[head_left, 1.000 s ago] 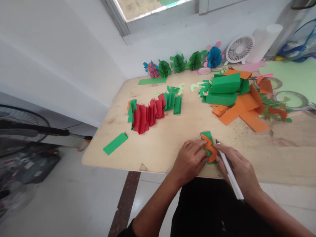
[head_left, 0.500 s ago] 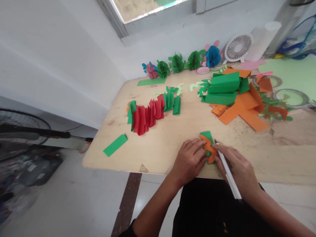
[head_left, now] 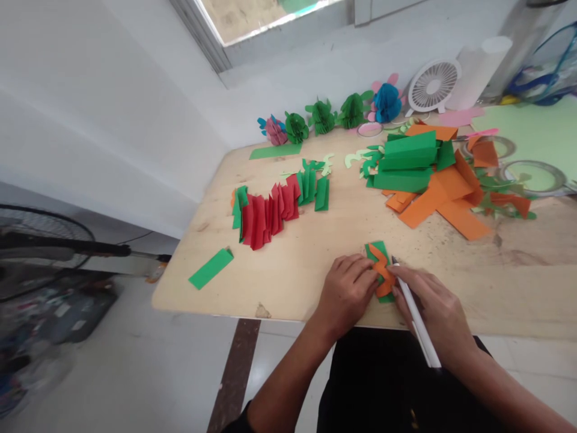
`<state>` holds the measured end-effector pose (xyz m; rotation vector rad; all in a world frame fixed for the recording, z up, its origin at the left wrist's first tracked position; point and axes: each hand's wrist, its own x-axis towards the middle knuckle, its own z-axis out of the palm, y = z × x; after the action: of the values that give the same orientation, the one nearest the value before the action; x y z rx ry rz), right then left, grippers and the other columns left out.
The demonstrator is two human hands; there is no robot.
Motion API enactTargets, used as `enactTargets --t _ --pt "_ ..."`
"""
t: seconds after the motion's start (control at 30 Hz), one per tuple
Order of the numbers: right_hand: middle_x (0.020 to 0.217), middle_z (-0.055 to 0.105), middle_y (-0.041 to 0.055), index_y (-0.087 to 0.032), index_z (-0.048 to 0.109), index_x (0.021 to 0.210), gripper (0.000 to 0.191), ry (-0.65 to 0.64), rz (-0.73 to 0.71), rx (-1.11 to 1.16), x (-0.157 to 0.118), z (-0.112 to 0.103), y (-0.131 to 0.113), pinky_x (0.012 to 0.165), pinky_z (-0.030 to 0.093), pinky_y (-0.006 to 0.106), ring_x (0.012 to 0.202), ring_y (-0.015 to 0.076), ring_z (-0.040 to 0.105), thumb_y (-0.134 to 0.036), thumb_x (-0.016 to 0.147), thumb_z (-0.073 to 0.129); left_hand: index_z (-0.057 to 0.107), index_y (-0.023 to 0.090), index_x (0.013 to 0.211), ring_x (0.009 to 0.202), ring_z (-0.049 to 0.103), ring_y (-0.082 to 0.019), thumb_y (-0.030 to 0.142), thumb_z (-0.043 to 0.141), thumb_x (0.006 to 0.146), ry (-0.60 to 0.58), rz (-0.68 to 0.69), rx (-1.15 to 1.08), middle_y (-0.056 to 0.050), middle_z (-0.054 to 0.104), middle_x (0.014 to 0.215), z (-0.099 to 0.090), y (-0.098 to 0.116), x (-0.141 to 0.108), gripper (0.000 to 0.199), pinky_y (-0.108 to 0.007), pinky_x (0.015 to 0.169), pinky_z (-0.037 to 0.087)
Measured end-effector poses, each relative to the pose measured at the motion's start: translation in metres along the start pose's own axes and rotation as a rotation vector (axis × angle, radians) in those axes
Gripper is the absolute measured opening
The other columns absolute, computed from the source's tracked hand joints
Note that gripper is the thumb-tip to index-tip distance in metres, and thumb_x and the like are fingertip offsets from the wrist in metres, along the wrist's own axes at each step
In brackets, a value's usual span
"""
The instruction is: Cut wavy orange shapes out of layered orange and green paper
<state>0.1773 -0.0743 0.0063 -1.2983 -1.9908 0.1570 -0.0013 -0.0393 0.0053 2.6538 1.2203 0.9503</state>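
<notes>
An orange wavy paper cutout (head_left: 381, 272) rests over a green paper strip (head_left: 381, 246) near the table's front edge. My left hand (head_left: 351, 290) has its fingers curled and close together, with the fingertips on the cutout's left edge. In my right hand (head_left: 435, 304) is a white pen (head_left: 418, 325), its dark tip pointing away from me. The thumb and a finger of that hand also touch the right edge of the cutout. Part of the green strip is hidden beneath the cutout and my fingers.
Folded red paper pieces (head_left: 264, 216) stand left of centre, with a green strip (head_left: 211, 268) nearer the left edge. Green folded papers (head_left: 408, 159) and orange strips (head_left: 455, 192) pile up at right. Paper honeycomb figures (head_left: 323, 117) and a small fan (head_left: 434, 87) line the wall.
The orange cutout has shifted and turned slightly on the green strip, baring more green at its upper left. Both hands stay nearly in place, and the pen is still in my right hand.
</notes>
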Motion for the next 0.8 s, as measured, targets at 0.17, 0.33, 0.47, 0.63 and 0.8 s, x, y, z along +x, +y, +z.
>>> enactTargets --t 0.17,0.33,0.47,0.63,0.8 --pt "0.103 0.073 0.0082 -0.021 0.058 0.120 0.030 0.007 -0.010 -0.006 0.0018 0.0001 -0.0015 0.081 0.056 0.035 0.093 0.0210 0.070 -0.017 0.091 0.053 0.065 0.016 0.086 0.096 0.063 -0.019 0.017 0.049 0.095 0.026 0.037 -0.017 -0.005 0.072 0.095 0.0007 -0.0008 -0.0017 0.018 -0.034 0.086 0.050" --pt "0.104 0.073 0.0074 -0.023 0.056 0.124 0.034 0.011 -0.006 0.001 0.0024 0.0000 -0.0024 0.081 0.057 0.036 0.093 0.0215 0.070 -0.017 0.091 0.052 0.066 0.017 0.086 0.098 0.063 -0.018 0.017 0.050 0.094 -0.002 0.016 -0.002 -0.005 0.071 0.096 0.0004 -0.0012 -0.0021 0.018 -0.034 0.087 0.050" --pt "0.104 0.073 0.0069 -0.023 0.057 0.124 0.034 0.012 -0.013 -0.003 0.0026 0.0000 -0.0022 0.081 0.057 0.036 0.092 0.0210 0.070 -0.017 0.091 0.052 0.065 0.017 0.084 0.094 0.062 -0.018 0.018 0.051 0.094 -0.012 -0.016 0.002 -0.004 0.070 0.092 0.0000 0.0011 -0.0001 0.018 -0.034 0.085 0.051" --pt "0.104 0.073 0.0079 -0.022 0.056 0.124 0.033 0.010 -0.021 -0.014 0.0032 -0.0001 -0.0021 0.081 0.057 0.036 0.092 0.0212 0.070 -0.016 0.091 0.052 0.065 0.015 0.093 0.086 0.059 -0.019 0.022 0.053 0.093 -0.002 -0.073 0.019 -0.005 0.066 0.087 0.0006 0.0053 0.0029 0.014 -0.034 0.079 0.050" --pt "0.105 0.073 0.0076 -0.022 0.060 0.120 0.030 0.012 0.007 0.009 0.0025 0.0007 -0.0017 0.081 0.057 0.037 0.093 0.0218 0.070 -0.019 0.091 0.052 0.064 0.018 0.092 0.084 0.055 -0.021 0.028 0.057 0.092 -0.087 -0.146 0.056 -0.004 0.062 0.084 -0.0001 0.0078 0.0051 0.013 -0.035 0.074 0.046"
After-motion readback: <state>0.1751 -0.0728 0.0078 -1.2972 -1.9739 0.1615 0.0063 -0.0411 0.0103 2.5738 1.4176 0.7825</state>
